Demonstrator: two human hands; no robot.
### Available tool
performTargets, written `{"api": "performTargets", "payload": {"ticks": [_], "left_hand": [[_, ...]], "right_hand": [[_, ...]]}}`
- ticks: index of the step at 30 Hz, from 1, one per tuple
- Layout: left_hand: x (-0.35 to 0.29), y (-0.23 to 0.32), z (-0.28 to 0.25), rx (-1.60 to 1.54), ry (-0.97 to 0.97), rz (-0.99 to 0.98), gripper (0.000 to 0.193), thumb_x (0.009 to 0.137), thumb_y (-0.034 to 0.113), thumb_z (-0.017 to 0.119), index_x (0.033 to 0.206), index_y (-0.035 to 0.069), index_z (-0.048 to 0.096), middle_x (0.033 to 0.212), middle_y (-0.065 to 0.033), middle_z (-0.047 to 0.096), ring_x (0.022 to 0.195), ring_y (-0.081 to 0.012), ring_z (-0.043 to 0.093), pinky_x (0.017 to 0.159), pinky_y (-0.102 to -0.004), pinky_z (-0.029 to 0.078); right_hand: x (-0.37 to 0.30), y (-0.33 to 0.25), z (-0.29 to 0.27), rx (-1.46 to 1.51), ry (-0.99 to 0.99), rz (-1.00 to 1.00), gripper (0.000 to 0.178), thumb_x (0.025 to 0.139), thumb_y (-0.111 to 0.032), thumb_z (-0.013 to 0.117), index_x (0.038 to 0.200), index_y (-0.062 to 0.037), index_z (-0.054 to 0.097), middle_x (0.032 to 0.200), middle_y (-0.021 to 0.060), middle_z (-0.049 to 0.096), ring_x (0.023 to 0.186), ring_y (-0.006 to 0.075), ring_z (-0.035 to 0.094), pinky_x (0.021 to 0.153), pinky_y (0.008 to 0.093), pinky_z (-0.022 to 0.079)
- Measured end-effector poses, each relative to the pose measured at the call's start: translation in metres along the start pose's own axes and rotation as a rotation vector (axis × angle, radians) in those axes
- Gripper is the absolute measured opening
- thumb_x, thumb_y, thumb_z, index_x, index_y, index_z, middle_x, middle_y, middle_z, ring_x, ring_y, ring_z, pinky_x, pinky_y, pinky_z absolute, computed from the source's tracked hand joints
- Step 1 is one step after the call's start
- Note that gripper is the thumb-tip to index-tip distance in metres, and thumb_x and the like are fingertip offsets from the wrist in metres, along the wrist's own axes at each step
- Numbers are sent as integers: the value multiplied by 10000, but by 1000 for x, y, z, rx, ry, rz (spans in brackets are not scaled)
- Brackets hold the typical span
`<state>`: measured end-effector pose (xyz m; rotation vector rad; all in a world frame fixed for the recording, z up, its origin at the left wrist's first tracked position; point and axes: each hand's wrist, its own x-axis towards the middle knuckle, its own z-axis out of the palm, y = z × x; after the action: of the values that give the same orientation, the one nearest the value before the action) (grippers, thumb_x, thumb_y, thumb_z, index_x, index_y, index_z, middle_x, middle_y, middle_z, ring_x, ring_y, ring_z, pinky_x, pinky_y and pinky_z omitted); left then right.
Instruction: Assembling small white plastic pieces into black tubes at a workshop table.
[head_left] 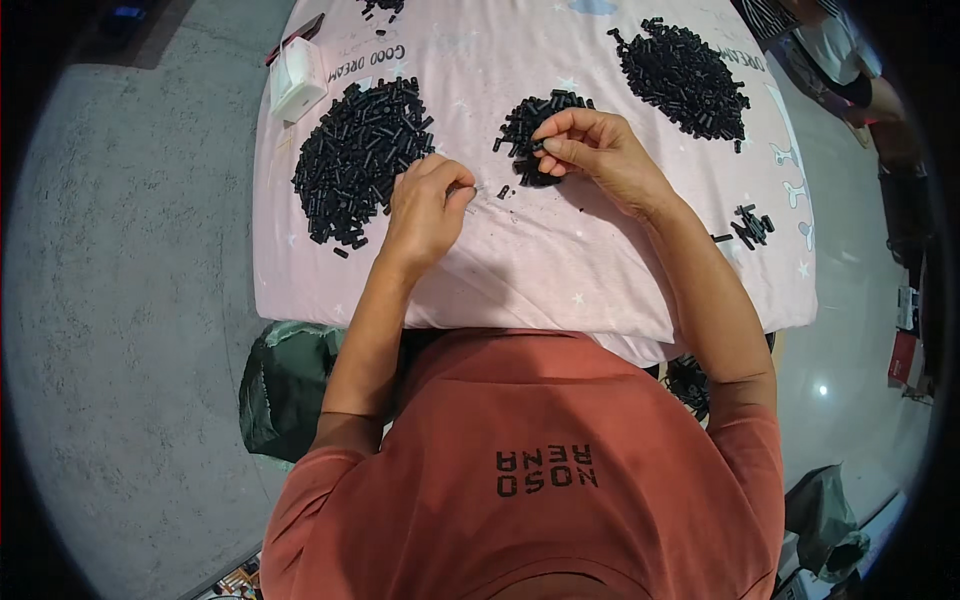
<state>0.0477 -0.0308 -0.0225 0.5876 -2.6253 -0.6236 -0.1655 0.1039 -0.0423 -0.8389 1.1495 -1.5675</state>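
1. 2 hands work over the pink cloth (560, 270) covering the table; I see 3 big heaps of small black tubes on it
2. My right hand (600, 150) rests on the middle pile (525, 120), fingers curled, thumb and forefinger pinching 1 small black piece (538, 146)
3. My left hand (428, 205) sits just right of the large left pile (360, 160), fingertips pinched together; what they grip is too small to tell
4. A white box (297, 78) lies at the cloth's far left corner, and another heap (685, 78) lies far right
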Motion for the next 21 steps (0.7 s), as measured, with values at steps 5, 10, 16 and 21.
{"api": "performTargets", "payload": {"ticks": [5, 10, 16, 21], "left_hand": [[5, 2, 3, 79, -41, 37, 74, 796, 68, 656, 829, 8, 628, 800, -102, 606, 795, -294, 587, 739, -382, 459], [12, 21, -1, -48, -27, 21, 55, 823, 27, 621, 868, 3, 600, 790, -118, 615, 744, -283, 599, 702, -376, 465], [21, 51, 4, -342, 18, -56, 35, 872, -6, 586, 904, -14, 574, 775, -149, 637, 682, -256, 620, 633, -350, 482], [24, 55, 5, -317, 23, -28, 35, 889, 12, 592, 905, -19, 593, 764, -61, 629, 701, -93, 574, 639, -264, 475]], "right_hand": [[-1, -3, 2, -12, -17, 25, 137, 935, -82, 642, 1050, -13, 670, 843, 41, 679, 753, 78, 629, 715, 205, 522], [-2, -4, 4, -15, -28, 15, 140, 935, -78, 642, 1051, -5, 669, 831, 46, 680, 746, 81, 628, 721, 212, 527], [-2, -2, 3, -5, -38, 25, 137, 936, -75, 639, 1048, -3, 666, 835, 44, 680, 746, 82, 629, 722, 215, 531], [-2, -2, 4, -19, -54, 28, 123, 939, -67, 629, 1038, -3, 666, 836, 40, 680, 747, 83, 633, 719, 214, 531]]}}
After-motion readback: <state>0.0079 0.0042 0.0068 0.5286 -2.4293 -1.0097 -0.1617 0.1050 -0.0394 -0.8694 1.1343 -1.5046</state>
